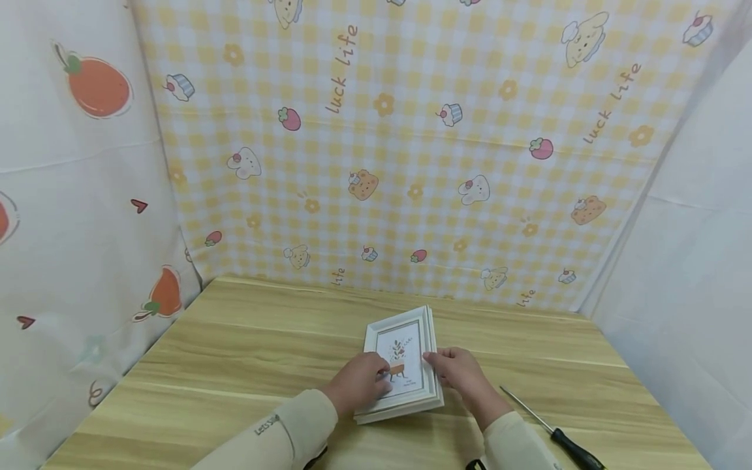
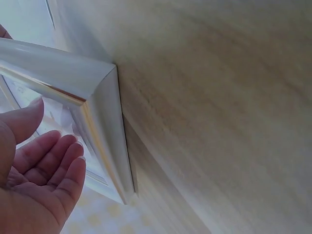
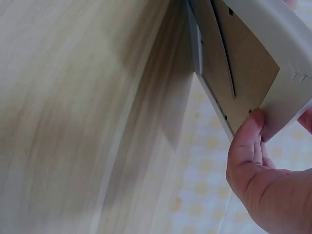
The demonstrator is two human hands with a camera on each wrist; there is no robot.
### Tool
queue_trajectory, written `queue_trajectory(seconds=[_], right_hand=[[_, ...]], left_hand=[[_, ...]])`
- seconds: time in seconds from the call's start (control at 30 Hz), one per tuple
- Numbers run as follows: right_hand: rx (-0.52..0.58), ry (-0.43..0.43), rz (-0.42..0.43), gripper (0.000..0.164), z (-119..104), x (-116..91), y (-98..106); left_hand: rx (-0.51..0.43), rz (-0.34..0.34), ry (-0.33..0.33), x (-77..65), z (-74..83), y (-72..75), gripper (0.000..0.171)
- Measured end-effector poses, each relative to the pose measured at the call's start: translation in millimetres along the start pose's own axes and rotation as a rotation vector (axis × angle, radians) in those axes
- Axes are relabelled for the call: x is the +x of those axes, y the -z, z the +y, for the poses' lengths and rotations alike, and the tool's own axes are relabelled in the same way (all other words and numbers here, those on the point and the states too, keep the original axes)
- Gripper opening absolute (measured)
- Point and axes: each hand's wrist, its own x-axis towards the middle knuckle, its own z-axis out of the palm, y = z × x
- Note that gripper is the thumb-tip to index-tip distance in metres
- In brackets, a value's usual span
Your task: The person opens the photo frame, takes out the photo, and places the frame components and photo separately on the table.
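A white picture frame (image 1: 431,385) stands tilted near the front middle of the wooden table. Behind its glass is a print of a plant in an orange pot (image 1: 397,370). My right hand (image 1: 461,375) pinches the frame's right edge, thumb on the front and fingers behind. Seen from the right wrist, its brown backing board (image 3: 253,53) carries a narrow stand strip and small dark tabs. In front of the glass, at the lower left, is my left hand (image 1: 361,380). Its fingers (image 2: 70,180) are loosely bent with the thumb apart, and nothing lies between them.
A screwdriver (image 1: 572,449) with a black handle lies at the front right of the table (image 1: 247,352), beside my right sleeve. A yellow checked cloth (image 1: 411,215) hangs along the back, and white cloths hang at both sides.
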Motion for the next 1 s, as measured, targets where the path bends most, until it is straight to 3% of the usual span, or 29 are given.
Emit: queue_trajectory(seconds=[0.27,0.63,1.0], right_hand=[[0.042,0.014,-0.014,0.036,-2,0,-1],[-0.086,0.069,0.12,0.025,-15,-3,2],[-0.192,0.152,0.157,0.024,-29,-9,8]], left_hand=[[0.045,0.02,-0.032,0.3,1.5,-0.8,0.019],[-0.035,-0.02,-0.006,-3.7,17.5,4.2,0.025],[-0.098,0.016,-0.077,-2.9,22.0,-4.0,0.026]])
